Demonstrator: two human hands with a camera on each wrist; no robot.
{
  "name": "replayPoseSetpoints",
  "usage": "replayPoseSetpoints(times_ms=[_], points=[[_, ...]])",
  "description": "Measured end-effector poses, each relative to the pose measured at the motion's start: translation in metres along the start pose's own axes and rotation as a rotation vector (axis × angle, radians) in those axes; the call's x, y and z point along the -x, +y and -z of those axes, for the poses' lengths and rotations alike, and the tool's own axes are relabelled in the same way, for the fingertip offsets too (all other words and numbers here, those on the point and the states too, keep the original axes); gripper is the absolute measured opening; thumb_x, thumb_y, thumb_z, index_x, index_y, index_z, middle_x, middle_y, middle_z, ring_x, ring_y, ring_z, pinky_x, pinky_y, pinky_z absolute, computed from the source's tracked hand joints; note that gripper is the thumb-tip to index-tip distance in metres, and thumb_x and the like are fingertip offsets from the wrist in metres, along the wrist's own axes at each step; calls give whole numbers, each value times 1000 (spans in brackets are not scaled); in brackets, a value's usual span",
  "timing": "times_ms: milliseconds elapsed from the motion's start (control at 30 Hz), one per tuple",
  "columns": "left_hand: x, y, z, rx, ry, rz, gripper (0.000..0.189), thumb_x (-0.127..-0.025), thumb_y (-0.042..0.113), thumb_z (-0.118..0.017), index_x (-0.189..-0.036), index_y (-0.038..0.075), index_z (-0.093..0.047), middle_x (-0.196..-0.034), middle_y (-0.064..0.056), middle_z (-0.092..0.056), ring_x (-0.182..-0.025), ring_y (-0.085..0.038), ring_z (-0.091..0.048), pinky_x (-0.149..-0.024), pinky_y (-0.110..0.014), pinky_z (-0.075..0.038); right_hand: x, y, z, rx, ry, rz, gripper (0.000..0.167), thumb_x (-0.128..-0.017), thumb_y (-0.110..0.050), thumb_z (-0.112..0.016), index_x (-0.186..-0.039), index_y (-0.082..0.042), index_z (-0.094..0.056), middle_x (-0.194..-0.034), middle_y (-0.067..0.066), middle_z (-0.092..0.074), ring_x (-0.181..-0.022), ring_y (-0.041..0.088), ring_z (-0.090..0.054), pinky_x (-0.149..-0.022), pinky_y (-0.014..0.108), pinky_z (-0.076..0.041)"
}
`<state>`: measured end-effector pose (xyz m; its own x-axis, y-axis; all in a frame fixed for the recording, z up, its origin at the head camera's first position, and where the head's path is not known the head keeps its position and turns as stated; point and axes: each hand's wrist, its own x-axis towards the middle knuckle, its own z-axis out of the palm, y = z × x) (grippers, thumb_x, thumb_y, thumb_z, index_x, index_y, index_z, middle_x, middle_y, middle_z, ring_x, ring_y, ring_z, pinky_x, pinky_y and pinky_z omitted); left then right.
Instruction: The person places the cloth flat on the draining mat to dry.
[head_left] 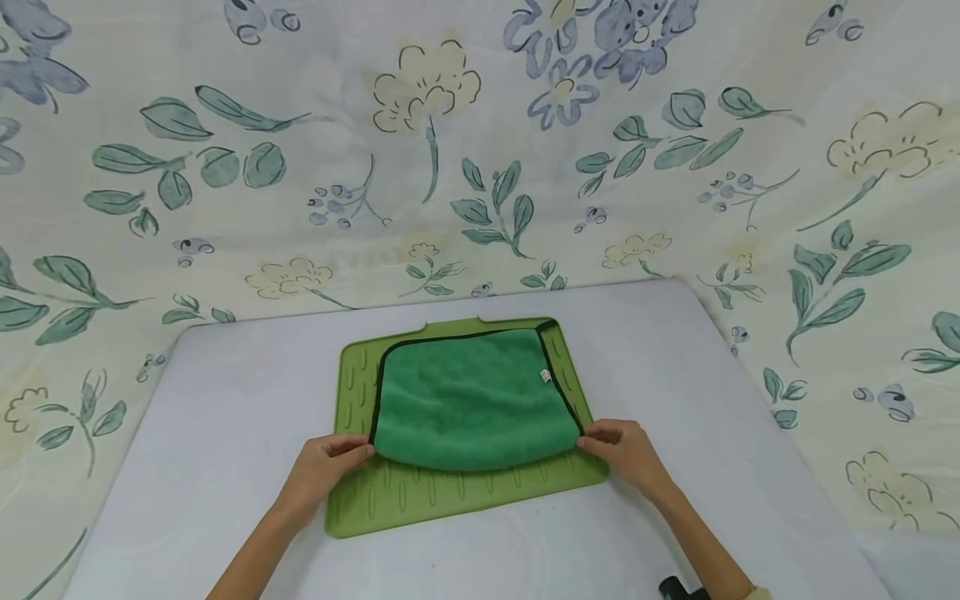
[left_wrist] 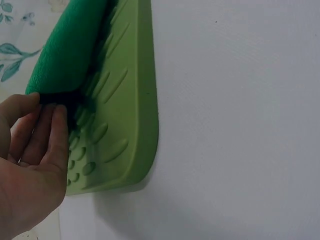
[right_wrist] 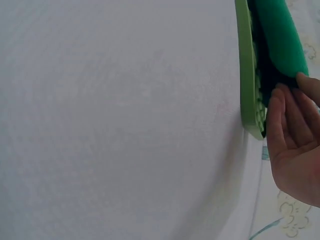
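Note:
A green cloth with dark edging and a small white tag lies over a light green ribbed mat. My left hand pinches the cloth's near left corner between thumb and fingers. At the near right corner, my right hand pinches the cloth in the same way. The left wrist view shows the cloth raised off the ribs at the left hand. In the right wrist view the cloth also stands above the mat, held by the right hand.
The mat rests on a white table. Behind and beside the table hangs a floral-patterned fabric. A black object shows at the bottom edge beside the right forearm; its kind is unclear.

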<state>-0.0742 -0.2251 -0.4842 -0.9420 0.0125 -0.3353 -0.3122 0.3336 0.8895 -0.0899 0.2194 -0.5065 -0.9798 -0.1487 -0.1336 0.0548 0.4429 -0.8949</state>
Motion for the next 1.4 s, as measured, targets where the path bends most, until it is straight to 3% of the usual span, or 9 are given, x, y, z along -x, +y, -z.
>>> replayPoseSetpoints(times_ms=[233, 467, 700, 833, 933, 1200, 1400], points=[[2, 5, 1, 77, -5, -3, 38, -95, 14, -70, -123, -12, -63, -108, -12, -71, -93, -11, -69, -84, -27, -57, 1, -3, 0, -66, -8, 25, 20, -92, -15, -73, -102, 3, -74, -98, 9, -73, -95, 21, -67, -77, 28, -55], [4, 4, 1, 75, -3, -5, 38, -96, 14, -70, -122, -12, -63, -105, -10, -72, -93, -14, -69, -83, -27, -57, 5, -3, 0, -76, -28, 4, 23, -93, -16, -72, -105, 4, -72, -97, 9, -73, -90, 19, -67, -74, 28, -54], [5, 2, 2, 201, -29, 34, 32, -96, 7, -66, -119, -14, -61, -95, -8, -71, -85, -15, -70, -82, -30, -59, 10, 0, 0, -102, -58, -15, 25, -94, -14, -71, -106, 8, -69, -94, 11, -73, -84, 21, -66, -69, 28, -54], [6, -2, 0, 223, -34, 53, 30, -96, 7, -66, -118, -14, -61, -92, -7, -71, -83, -14, -71, -80, -29, -59, 11, 2, -1, -99, -65, -30, 25, -94, -14, -71, -105, 9, -69, -90, 10, -73, -80, 18, -66, -67, 26, -54], [6, -7, -2, 232, -33, 76, 27, -96, 6, -67, -115, -13, -63, -90, -8, -72, -81, -15, -71, -77, -29, -60, 12, 4, -2, -75, -65, -37, 25, -93, -14, -71, -104, 9, -69, -88, 9, -72, -78, 16, -66, -67, 26, -55], [7, -13, -7, 186, -30, 106, 29, -96, 4, -65, -119, -14, -61, -90, -9, -71, -80, -17, -70, -73, -28, -60, 12, 0, -11, 121, 14, -67, 20, -89, -13, -76, -100, 4, -74, -89, 6, -73, -81, 17, -68, -64, 28, -55], [8, -13, -8, 170, -29, 117, 29, -96, 3, -65, -119, -15, -61, -90, -10, -71, -79, -17, -70, -71, -28, -60, 14, -8, -14, 157, 33, -105, 18, -87, -11, -77, -97, 3, -74, -87, 6, -73, -81, 19, -69, -64, 31, -56]])
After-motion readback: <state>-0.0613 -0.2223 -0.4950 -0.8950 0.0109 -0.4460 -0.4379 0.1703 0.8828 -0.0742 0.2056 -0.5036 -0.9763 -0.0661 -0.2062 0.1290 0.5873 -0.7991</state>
